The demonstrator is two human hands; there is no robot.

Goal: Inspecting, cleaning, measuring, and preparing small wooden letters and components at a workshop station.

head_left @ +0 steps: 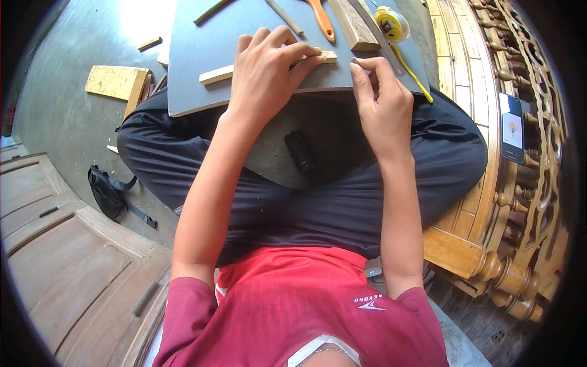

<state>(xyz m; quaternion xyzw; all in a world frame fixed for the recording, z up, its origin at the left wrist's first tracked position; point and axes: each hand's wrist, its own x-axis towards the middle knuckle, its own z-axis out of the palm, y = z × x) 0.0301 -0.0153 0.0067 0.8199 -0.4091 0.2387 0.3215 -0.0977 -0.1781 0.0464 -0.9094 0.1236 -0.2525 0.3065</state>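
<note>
A pale squared wooden stick [215, 75] lies across the grey board [189, 98] in front of me. My left hand [269, 70] bends over it, thumb and fingers closed on the stick near its right end. Just right of that end, my right hand [385, 95] has its thumb and forefinger pinched together. A small dark bit shows at those fingertips, too small to name. Beside the right hand lie a long flat metal strip [382, 40] and a thin yellow strip [416, 76]. Beyond them sit a wooden block [361, 33] and a yellow tape measure [392, 24].
An orange-handled tool [321, 23], a round stick [286, 17] and a darker stick [211, 12] lie farther up the board. A black object [299, 153] rests between my legs. Wood pieces [113, 81] and a black bag [109, 192] are left; a phone [512, 128] is right.
</note>
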